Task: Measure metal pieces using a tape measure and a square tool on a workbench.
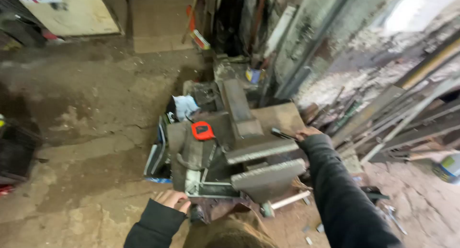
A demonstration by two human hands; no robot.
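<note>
On the cluttered tabletop in the middle of this grimy workshop sits a big steel vise [258,152], its two jaws standing apart with nothing visible between them. The person leans over it in dark sleeves. The left hand [171,198] rests on the near left corner of the bench, fingers curled loosely over a pale metal frame [203,185] lying there; its grip looks half closed on the edge rather than pinching anything. The right hand [305,132] reaches out past the far end of the rear jaw, and seems to touch a dark slim tool [282,133] lying just beside it. I cannot tell whether that grip is closed on the tool or only on its tip.

A red tape measure [202,130] lies on the bench left of the vise, well clear of both hands. Long steel bars [407,118] are stacked against the wall to the right, and the concrete floor [86,114] is cracked and dusty.

To my eye this is a fetching step: one hand steadying, the other collecting a tool. Lifting it calls for a firm pinch and a clear path back over the jaw.
</note>
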